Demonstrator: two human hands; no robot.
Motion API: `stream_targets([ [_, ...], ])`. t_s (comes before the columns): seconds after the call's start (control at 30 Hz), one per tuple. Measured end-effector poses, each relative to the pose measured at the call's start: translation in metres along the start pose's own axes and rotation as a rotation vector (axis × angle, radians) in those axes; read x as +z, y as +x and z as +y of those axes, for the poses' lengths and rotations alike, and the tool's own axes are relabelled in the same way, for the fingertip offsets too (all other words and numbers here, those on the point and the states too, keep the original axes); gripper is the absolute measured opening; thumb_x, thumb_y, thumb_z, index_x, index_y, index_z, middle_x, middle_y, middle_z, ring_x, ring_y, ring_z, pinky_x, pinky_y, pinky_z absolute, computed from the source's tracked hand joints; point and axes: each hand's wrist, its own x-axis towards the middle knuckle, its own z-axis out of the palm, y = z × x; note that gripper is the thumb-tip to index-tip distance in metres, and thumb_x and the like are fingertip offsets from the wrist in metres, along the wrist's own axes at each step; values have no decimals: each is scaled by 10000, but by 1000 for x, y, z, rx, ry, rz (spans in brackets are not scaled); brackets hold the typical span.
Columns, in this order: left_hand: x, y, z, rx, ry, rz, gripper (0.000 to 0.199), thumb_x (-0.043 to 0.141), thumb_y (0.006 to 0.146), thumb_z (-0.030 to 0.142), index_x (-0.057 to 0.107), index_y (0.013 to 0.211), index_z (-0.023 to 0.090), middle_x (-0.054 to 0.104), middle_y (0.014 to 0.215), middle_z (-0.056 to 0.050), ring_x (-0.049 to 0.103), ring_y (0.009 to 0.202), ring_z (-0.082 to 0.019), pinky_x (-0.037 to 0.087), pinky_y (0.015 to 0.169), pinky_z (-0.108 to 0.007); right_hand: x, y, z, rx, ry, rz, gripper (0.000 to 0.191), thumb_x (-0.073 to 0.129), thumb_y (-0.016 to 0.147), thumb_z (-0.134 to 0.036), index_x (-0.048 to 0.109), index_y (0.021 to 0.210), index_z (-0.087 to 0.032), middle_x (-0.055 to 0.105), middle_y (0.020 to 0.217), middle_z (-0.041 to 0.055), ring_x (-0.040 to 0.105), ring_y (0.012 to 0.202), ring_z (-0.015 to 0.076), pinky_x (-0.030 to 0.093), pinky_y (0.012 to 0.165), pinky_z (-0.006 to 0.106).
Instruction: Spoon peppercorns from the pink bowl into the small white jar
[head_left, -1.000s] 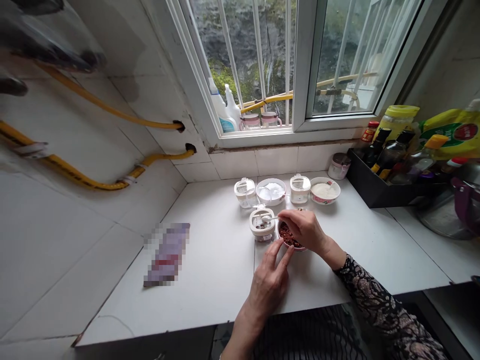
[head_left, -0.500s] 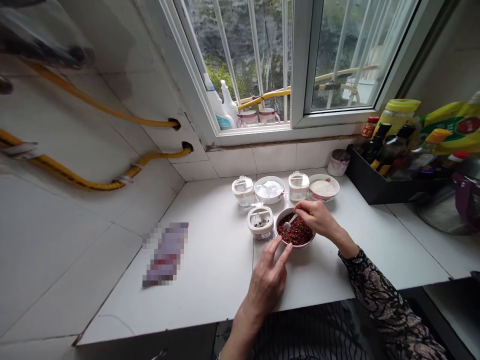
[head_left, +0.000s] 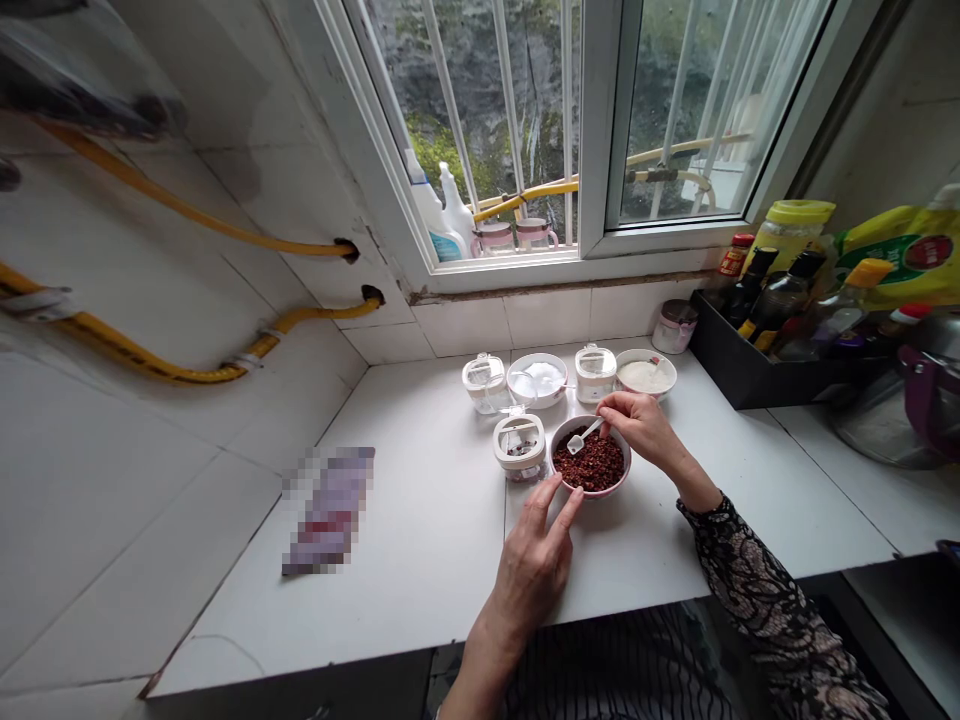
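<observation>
A small white spoon is pinched in my right hand, its bowl end just above or on a heap of dark red dried peppercorns. They fill a round bowl with a pinkish rim. Fingers stretched out and apart, my left hand touches the near rim of that bowl with its fingertips; its thumb is hidden. Left of the bowl stands a clear jar with a cream-coloured top and a few dark bits inside.
Behind stand two more seasoning jars, a left one and a right one, a bowl of white grains and a bowl of pale powder. A black box of bottles is at right. A blurred purple packet lies left.
My right hand has shifted slightly right and the spoon has lifted, so more of it shows above the peppercorns. The left hand stays at the bowl's rim.
</observation>
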Motion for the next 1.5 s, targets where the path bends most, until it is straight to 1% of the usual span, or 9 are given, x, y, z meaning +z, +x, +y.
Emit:
stream_targets([
  [0.3,0,0,0,-8,3,2,749,421,847,-88,408,1537,204,499,1438,-166,479,1399,-263,527,1090,-420,10,-2,2,27,12,-59,182,566,836,-210,675,692,-193,715,581,9,641,579,164,481,606,269],
  [0.73,1,-1,-1,-10,-1,1,774,414,853,-70,366,1562,235,503,1447,-169,495,1391,-281,550,1062,-442,4,3,4,145,163,9,146,612,754,-290,691,695,-182,701,542,11,621,559,161,483,599,266],
  [0.93,2,-1,-1,-10,-5,6,772,418,846,-67,378,1557,228,510,1446,-169,502,1385,-284,543,1070,-452,1,5,0,213,361,33,237,688,702,-417,659,723,-183,694,545,15,376,340,83,273,355,232],
  [1.0,2,-1,-1,-5,-9,14,777,419,842,-65,373,1560,229,513,1450,-165,502,1384,-283,545,1067,-450,6,5,-5,182,407,77,278,707,716,-457,652,746,-186,713,588,27,370,329,79,268,332,232],
  [1.13,2,-1,-1,9,-2,26,792,419,824,-78,373,1559,214,512,1438,-175,496,1388,-281,550,1060,-442,27,-3,-16,4,368,151,292,650,848,-488,665,867,-198,744,690,38,468,362,105,390,363,253],
  [1.23,3,-1,-2,12,8,35,787,424,837,-73,361,1565,220,505,1445,-178,500,1384,-281,560,1045,-434,43,-13,-22,-273,170,151,201,586,935,-382,688,914,-210,761,764,54,655,554,163,537,552,281],
  [1.33,4,-2,-3,7,10,36,776,428,853,-56,354,1571,231,502,1465,-172,515,1372,-280,565,1036,-427,46,-19,-25,-464,0,102,170,565,948,-301,704,894,-220,769,797,61,714,691,189,567,681,297],
  [1.4,4,-2,-3,5,11,31,781,423,850,-56,355,1571,235,504,1469,-168,515,1375,-281,561,1042,-433,40,-18,-23,-439,7,127,167,558,951,-284,703,904,-219,766,789,53,715,692,186,570,693,299],
  [1.5,3,-1,-2,7,8,22,785,412,840,-65,359,1567,227,517,1447,-171,504,1386,-283,555,1053,-443,24,-13,-17,-285,102,178,166,562,939,-294,690,891,-200,739,705,34,700,645,186,566,661,304],
])
